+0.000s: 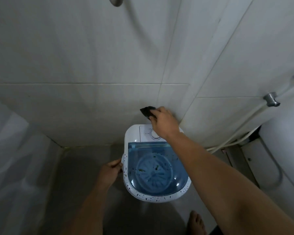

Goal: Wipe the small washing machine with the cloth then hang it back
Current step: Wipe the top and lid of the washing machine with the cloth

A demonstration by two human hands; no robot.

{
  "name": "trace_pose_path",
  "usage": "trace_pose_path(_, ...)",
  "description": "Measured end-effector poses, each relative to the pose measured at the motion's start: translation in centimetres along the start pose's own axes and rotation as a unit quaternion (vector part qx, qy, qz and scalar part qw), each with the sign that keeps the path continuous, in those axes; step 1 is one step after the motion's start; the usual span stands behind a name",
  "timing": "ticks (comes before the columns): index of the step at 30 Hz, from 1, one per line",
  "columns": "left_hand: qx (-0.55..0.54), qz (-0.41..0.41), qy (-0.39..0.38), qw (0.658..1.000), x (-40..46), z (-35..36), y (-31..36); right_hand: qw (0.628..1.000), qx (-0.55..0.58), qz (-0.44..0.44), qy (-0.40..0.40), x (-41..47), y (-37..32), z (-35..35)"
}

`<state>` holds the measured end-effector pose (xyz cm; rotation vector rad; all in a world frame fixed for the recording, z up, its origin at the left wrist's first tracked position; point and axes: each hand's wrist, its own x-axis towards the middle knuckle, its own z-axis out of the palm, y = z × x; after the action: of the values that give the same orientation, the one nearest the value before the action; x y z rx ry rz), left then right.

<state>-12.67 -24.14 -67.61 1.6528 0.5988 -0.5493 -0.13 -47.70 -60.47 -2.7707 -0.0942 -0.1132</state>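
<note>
A small white washing machine (134, 136) with a blue see-through lid (154, 168) stands on the floor against the tiled wall. Dark specks dot its white rim and the lid. My right hand (165, 122) grips a dark cloth (147, 111) just above the machine's back edge, close to the wall, over the round dial (154, 134). My left hand (111, 172) holds the machine's left rim, fingers curled on its edge.
A white hose (241, 131) runs from a metal wall fitting (271, 99) down to the floor at the right. A white toilet (285, 150) stands at the far right. My bare foot (196, 223) is on the grey floor near the machine.
</note>
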Motion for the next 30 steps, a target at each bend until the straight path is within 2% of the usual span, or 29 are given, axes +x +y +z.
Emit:
trace_pose_path(3,-0.005,-0.003,0.004,1.0,-0.2,0.2,0.2,0.998,-0.032,0.035,-0.031,-1.3,3.2,-0.1)
trace_pose_path(7,-0.027,-0.011,0.007,1.0,-0.4,0.3,0.4,0.998,-0.052,0.028,0.039,-8.2,4.7,2.5)
trace_pose_path(10,-0.026,-0.01,0.007,1.0,-0.4,0.3,0.3,0.995,-0.081,-0.028,0.043,-11.8,6.1,2.4)
trace_pose_path(13,-0.023,-0.014,0.007,1.0,-0.2,0.2,0.2,0.984,-0.155,-0.085,0.011,-10.4,8.1,1.1)
trace_pose_path(15,-0.014,-0.02,0.007,1.0,0.0,0.1,0.2,0.985,-0.16,-0.057,0.003,-7.8,8.2,0.3)
trace_pose_path(18,0.004,-0.022,0.014,1.0,0.0,0.2,0.2,0.99,-0.133,0.049,-0.015,-4.2,6.9,-0.1)
trace_pose_path(21,-0.004,-0.019,0.018,1.0,-0.2,0.4,0.3,0.99,-0.1,0.098,-0.008,-4.7,5.8,0.6)
trace_pose_path(23,-0.013,-0.018,0.019,1.0,-0.2,0.4,0.2,0.995,-0.078,0.062,0.02,-8.0,5.6,1.2)
trace_pose_path(26,-0.018,-0.017,0.022,0.999,-0.1,0.5,0.0,0.995,-0.089,-0.046,0.029,-13.4,6.2,2.3)
trace_pose_path(30,-0.02,-0.015,0.021,0.999,-0.1,0.5,-0.1,0.985,-0.138,-0.105,0.024,-11.7,8.0,1.8)
